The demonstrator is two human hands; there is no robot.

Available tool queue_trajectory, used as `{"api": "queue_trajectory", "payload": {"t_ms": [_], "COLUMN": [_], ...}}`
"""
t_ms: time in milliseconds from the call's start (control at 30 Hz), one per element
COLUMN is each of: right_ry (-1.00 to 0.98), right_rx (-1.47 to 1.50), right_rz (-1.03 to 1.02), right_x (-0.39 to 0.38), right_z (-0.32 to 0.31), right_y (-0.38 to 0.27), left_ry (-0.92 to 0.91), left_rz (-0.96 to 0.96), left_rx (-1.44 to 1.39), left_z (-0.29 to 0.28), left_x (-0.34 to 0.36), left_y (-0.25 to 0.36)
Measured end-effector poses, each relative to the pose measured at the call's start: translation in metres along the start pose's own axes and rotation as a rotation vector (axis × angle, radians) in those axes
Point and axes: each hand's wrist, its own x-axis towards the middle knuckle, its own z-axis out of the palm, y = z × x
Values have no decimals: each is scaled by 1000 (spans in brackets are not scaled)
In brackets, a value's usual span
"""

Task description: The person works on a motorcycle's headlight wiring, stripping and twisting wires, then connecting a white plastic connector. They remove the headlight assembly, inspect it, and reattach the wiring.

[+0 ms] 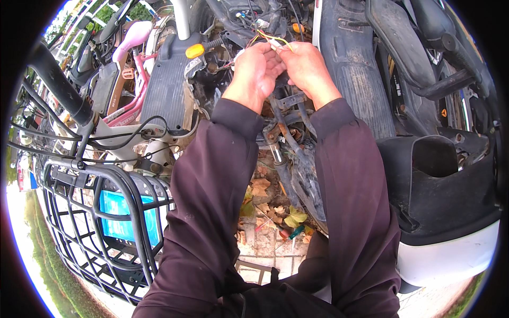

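Observation:
Both hands meet over the stripped frame of an electric scooter (289,127). At their fingertips is a small white wire connector (274,43), with yellow and red wires (260,35) running up from it. My left hand (255,71) has its fingers curled, the tips at the connector. My right hand (308,68) pinches the connector and a yellow wire from the other side, the back of the hand upward. Exactly how the fingers grip is partly hidden. An orange turn signal (195,51) sits left of my left hand.
A bicycle with a black wire basket (101,228) stands at left, a blue packet (127,214) inside. Behind it is a pink bicycle (132,40). Another scooter's black footboard (355,74) borders the right. A green-handled screwdriver (298,231) lies among dry leaves (260,187) on the paving.

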Motion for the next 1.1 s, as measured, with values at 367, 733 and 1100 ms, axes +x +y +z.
{"api": "queue_trajectory", "payload": {"t_ms": [367, 733, 1100], "right_ry": [34, 143, 185], "right_rx": [21, -6, -245], "right_rz": [79, -136, -325], "right_x": [-5, 1, 0], "right_z": [2, 11, 15], "right_y": [-12, 4, 7], "left_ry": [-60, -111, -214], "left_rz": [-6, 54, 0], "left_rx": [-277, -460, -467], "left_z": [-5, 2, -16], "left_x": [17, 14, 31], "left_y": [-14, -27, -38]}}
